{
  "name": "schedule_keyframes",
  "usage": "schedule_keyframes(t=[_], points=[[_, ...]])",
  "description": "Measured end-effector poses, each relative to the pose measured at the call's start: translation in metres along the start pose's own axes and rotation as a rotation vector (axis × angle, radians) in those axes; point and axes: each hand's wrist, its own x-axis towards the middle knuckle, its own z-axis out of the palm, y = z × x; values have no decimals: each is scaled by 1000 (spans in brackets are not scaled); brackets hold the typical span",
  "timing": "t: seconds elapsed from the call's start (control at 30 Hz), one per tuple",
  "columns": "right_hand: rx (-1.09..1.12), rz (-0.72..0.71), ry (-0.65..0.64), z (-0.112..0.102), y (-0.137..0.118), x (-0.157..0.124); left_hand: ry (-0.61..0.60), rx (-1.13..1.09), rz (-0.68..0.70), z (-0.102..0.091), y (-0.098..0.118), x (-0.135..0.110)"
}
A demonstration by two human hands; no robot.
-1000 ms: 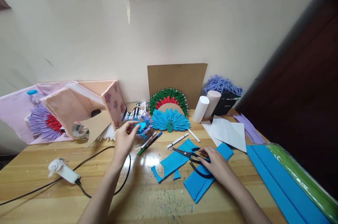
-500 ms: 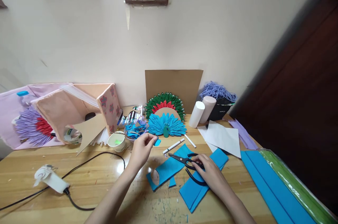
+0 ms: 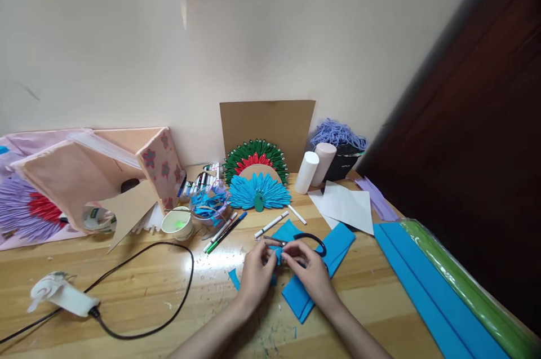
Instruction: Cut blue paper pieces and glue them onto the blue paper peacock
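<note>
One small blue piece (image 3: 279, 256): my left hand (image 3: 256, 273) and right hand (image 3: 311, 273) pinched it, fingertips closed; scissors (image 3: 316, 238) at the right, grip unclear; light pressure seemed best.

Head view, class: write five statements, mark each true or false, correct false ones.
1. The left hand and right hand meet at a small thin blue piece. True.
2. The round white cup stands right of the fan-shaped blue craft. False: the cup stands left of the blue craft.
3. A flat brown rectangular board stands behind the half-round green-and-red craft. True.
4. The black-handled metal scissors lie inside the cup. False: the scissors are at the hands.
5. The white cylinder stands left of the pale pinkish cylinder. True.
</note>
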Motion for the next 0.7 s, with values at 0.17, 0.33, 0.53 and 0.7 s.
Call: schedule_keyframes(t=[0.17, 0.33, 0.53, 0.7], points=[[-1, 10, -29, -5, 1, 1, 36, 19, 31, 1, 2, -4], [21, 15, 13, -7, 4, 1, 13, -66, 29, 2, -1, -6], [142, 170, -17, -14, 11, 6, -42, -146, -1, -1, -7, -2], [97, 190, -77, -21, 13, 9, -68, -169, -58, -3, -12, -1]])
